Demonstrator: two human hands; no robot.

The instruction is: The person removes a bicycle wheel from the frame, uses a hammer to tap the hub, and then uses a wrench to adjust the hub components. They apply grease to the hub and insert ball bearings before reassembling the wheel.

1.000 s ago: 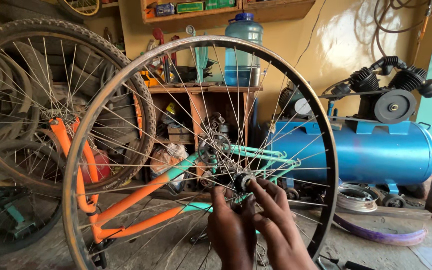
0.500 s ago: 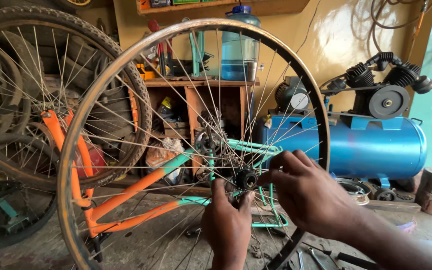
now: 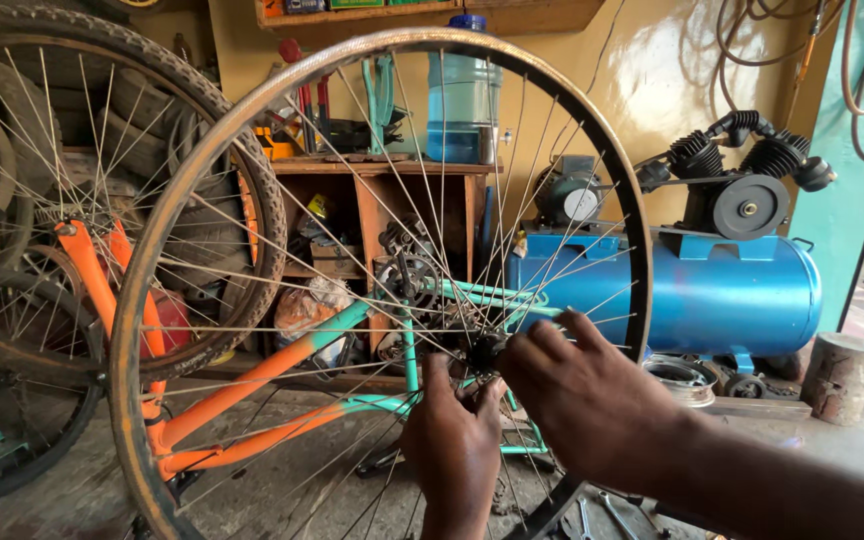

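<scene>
While both hands pinch the hub [image 3: 485, 350] at the middle of the bare wheel [image 3: 382, 280], left hand [image 3: 455, 440] and right hand [image 3: 582, 400] seem mid-adjustment there; next likely needs careful finger turning.

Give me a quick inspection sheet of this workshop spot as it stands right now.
Surface: concrete floor, tools lying at lower right.
Job's things: bare wheel rim with spokes, hub at centre.
Clutter: orange and teal bicycle frame, tyred wheel, wooden shelf, water bottle.
Hands: left hand and right hand both at the hub; grip hidden.
Cables: hoses hanging on the wall.
Surroundings: blue air compressor, wooden stump.
</scene>
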